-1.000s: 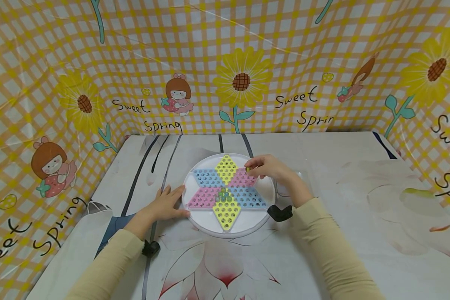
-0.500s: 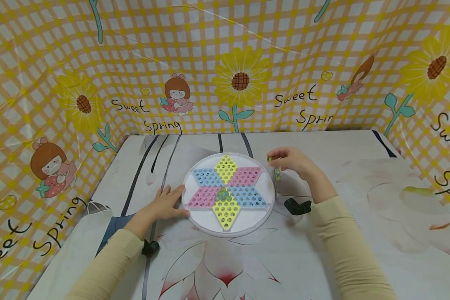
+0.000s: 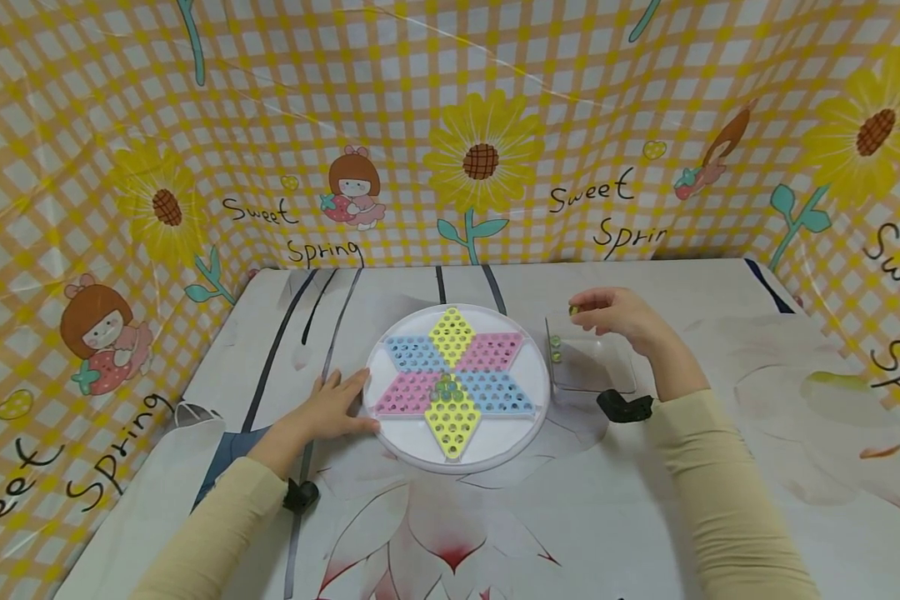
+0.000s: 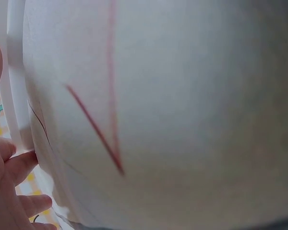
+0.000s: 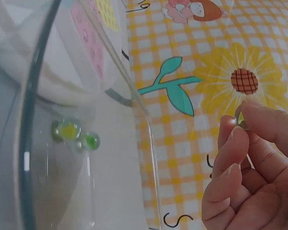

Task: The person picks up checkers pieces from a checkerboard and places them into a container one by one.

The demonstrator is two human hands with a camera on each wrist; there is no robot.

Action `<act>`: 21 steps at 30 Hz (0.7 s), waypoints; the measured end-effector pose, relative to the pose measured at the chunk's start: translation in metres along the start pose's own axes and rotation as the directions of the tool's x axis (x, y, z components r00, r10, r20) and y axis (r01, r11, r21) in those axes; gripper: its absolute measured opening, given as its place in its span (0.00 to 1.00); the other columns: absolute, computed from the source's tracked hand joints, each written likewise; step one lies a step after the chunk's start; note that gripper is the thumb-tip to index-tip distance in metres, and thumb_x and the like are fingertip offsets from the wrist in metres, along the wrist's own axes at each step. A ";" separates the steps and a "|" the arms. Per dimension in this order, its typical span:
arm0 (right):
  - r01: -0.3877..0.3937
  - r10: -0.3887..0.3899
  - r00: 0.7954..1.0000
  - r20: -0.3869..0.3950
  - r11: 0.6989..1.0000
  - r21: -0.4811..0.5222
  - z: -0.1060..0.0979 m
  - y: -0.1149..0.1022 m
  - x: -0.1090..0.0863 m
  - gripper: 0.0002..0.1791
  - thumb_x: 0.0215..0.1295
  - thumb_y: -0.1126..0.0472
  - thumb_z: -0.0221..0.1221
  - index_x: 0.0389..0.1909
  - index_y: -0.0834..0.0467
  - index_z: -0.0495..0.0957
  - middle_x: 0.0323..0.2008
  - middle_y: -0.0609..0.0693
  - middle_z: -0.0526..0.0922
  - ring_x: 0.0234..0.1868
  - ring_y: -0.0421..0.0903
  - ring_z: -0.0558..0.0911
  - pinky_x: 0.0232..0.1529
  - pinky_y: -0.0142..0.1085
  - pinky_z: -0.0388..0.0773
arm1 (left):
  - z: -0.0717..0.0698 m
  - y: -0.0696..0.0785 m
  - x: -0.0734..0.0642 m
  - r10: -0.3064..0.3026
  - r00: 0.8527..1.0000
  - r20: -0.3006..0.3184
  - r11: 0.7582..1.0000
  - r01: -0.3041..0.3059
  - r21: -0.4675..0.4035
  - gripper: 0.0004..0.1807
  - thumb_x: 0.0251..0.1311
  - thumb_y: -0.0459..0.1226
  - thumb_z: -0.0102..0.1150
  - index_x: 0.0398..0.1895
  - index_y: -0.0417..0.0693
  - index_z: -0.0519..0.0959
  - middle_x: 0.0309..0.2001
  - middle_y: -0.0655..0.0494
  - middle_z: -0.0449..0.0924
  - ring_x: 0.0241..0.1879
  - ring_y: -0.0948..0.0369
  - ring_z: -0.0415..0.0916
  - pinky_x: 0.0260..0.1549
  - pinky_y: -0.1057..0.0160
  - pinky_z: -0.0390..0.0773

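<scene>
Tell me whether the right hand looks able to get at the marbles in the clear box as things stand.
Probably yes: the right hand hovers near the clear box, and nothing visible blocks the way to the marbles inside. Its fingers pinch another marble, though, which may hamper it.

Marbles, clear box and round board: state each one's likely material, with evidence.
Marbles: probably glossy glass; clear, with coloured cores and glints. Clear box: likely shiny plastic, perhaps glass; transparent walls, glinting edges. Round board: apparently smooth plastic; even white rim.
</scene>
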State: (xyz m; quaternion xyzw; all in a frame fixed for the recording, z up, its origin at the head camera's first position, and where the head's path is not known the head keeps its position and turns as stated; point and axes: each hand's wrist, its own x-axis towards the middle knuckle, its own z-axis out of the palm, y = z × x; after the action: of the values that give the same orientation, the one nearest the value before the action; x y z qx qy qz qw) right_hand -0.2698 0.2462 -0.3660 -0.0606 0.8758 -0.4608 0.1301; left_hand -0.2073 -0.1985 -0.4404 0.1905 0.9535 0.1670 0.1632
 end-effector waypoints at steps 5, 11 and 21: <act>-0.009 0.009 1.000 -0.007 1.000 0.000 -0.007 0.009 -0.002 0.26 0.63 0.54 0.57 0.56 0.67 0.68 0.39 0.46 0.78 0.37 0.43 0.74 0.40 0.34 0.72 | 0.000 -0.001 0.000 0.001 1.000 -0.001 1.000 -0.001 0.000 0.54 0.49 0.60 0.58 0.71 0.39 0.47 0.70 0.42 0.47 0.67 0.33 0.35 0.62 0.35 0.35; -0.033 0.033 0.999 -0.023 0.999 0.000 -0.014 0.020 -0.006 0.26 0.63 0.54 0.56 0.56 0.67 0.67 0.35 0.39 0.77 0.36 0.40 0.74 0.40 0.33 0.72 | -0.001 0.001 -0.001 0.000 1.000 0.000 1.000 0.000 -0.003 0.54 0.50 0.59 0.58 0.71 0.39 0.47 0.70 0.41 0.48 0.67 0.33 0.35 0.62 0.35 0.35; -0.068 0.067 0.997 -0.034 0.998 -0.020 -0.020 0.032 -0.009 0.29 0.62 0.51 0.57 0.58 0.67 0.66 0.37 0.40 0.77 0.38 0.40 0.74 0.41 0.33 0.71 | -0.001 0.001 -0.001 -0.003 1.000 0.003 1.000 0.003 0.004 0.54 0.50 0.60 0.58 0.71 0.39 0.47 0.70 0.42 0.48 0.67 0.33 0.35 0.62 0.35 0.35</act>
State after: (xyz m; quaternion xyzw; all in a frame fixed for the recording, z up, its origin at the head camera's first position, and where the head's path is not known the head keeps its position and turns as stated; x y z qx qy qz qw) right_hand -0.2664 0.2823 -0.3796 -0.0249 0.8842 -0.4477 0.1305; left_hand -0.2062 -0.1981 -0.4392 0.1896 0.9539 0.1646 0.1643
